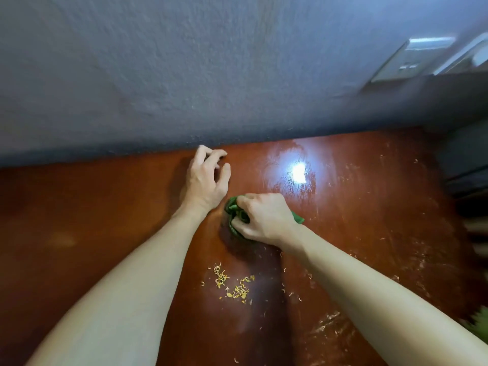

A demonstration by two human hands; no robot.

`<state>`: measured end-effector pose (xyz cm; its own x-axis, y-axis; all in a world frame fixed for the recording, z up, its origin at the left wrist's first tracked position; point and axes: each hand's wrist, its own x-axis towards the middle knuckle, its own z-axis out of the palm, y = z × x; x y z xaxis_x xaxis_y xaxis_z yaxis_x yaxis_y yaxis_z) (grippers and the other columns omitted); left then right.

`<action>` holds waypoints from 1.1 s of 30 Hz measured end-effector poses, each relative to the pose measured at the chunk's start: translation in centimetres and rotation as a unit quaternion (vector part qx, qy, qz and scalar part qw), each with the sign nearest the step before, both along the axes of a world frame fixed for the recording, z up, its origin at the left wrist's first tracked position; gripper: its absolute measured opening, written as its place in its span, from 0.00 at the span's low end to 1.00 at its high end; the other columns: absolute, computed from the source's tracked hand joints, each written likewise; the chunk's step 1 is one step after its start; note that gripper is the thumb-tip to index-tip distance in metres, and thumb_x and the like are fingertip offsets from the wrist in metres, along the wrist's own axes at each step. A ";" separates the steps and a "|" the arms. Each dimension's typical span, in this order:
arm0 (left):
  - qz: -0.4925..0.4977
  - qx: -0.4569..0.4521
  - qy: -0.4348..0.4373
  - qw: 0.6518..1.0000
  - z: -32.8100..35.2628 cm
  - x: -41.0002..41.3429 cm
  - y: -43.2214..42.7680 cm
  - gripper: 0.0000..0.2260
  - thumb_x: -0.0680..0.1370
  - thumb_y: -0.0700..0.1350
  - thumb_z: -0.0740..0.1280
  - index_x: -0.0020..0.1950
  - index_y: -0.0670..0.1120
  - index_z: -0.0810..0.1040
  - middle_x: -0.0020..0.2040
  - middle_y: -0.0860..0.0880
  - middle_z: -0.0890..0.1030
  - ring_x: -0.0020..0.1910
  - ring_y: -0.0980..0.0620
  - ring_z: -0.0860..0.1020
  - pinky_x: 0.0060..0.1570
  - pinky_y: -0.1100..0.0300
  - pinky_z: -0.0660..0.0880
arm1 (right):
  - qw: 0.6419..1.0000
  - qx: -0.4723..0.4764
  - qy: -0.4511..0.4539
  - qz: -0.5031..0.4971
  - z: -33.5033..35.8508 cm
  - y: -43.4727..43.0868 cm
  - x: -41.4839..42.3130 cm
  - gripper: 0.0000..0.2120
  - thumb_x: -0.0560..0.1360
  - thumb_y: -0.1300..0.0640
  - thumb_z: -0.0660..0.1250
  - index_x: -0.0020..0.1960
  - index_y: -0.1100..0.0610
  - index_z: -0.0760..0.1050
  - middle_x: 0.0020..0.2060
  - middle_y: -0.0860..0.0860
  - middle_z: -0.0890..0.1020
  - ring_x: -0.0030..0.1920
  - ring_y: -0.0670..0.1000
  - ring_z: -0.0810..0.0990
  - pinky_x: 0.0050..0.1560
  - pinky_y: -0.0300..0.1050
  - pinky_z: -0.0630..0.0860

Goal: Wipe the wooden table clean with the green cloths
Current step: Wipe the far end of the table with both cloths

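R hand (264, 217) grips a bunched green cloth (235, 215) mid-table (92, 207), w/ yellow crumbs (232, 283) just near of it. L hand (207, 178) beside it, fingers loosely curled, holding nothing.

The wooden table (105, 207) carries a bunched green cloth (233, 208), 1 small heap of yellow scraps (233, 285) in front of it, and pale crumbs (327, 330) scattered across the right side.
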<state>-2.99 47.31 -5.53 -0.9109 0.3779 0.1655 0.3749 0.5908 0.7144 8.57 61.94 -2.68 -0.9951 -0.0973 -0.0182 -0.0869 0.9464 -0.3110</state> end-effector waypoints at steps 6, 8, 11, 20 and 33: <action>-0.008 -0.041 0.008 0.999 -0.6 -0.1 -0.1 0.18 0.81 0.52 0.64 0.68 0.47 0.81 0.56 0.50 0.71 0.52 0.47 0.78 0.56 0.48 0.78 | 0.988 0.104 0.100 -0.053 -1.1 4.8 -8.2 0.14 0.76 0.50 0.64 0.58 0.55 0.66 0.49 0.58 0.75 0.47 0.62 0.76 0.42 0.54 0.68; -0.007 -0.071 0.011 0.997 -0.7 -0.1 0.1 0.19 0.82 0.54 0.63 0.70 0.48 0.80 0.56 0.50 0.70 0.55 0.48 0.76 0.55 0.54 0.76 | 0.980 0.136 0.112 -0.096 -1.6 8.3 -8.6 0.13 0.75 0.51 0.64 0.57 0.55 0.68 0.49 0.60 0.75 0.48 0.63 0.75 0.43 0.56 0.69; -0.012 -0.107 0.029 0.994 -0.8 0.0 0.3 0.20 0.83 0.55 0.64 0.73 0.51 0.79 0.55 0.50 0.68 0.55 0.49 0.73 0.56 0.57 0.73 | 0.965 0.112 0.107 -0.213 -1.9 13.8 -6.3 0.13 0.76 0.53 0.63 0.59 0.56 0.75 0.54 0.60 0.75 0.53 0.64 0.73 0.49 0.59 0.72; -0.070 -0.193 0.120 0.971 -0.4 -0.2 0.8 0.21 0.83 0.56 0.62 0.76 0.58 0.77 0.51 0.51 0.67 0.49 0.49 0.71 0.51 0.48 0.71 | 0.977 -0.049 0.122 -0.167 -2.4 7.7 -5.9 0.26 0.70 0.61 0.67 0.68 0.60 0.77 0.68 0.58 0.79 0.70 0.62 0.73 0.76 0.54 0.65; -0.065 -0.188 0.108 0.974 -0.3 -0.5 1.0 0.21 0.82 0.56 0.63 0.75 0.59 0.77 0.49 0.53 0.65 0.48 0.51 0.69 0.53 0.50 0.71 | 0.929 0.007 0.072 -0.363 -2.1 19.1 -3.2 0.27 0.76 0.57 0.61 0.75 0.60 0.72 0.74 0.60 0.73 0.76 0.64 0.67 0.79 0.58 0.60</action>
<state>-3.47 48.35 -5.81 -0.8108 0.5583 0.1756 0.5812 0.7329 0.3536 5.35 81.06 -4.78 -0.7912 0.5989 0.1237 0.5355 0.7763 -0.3327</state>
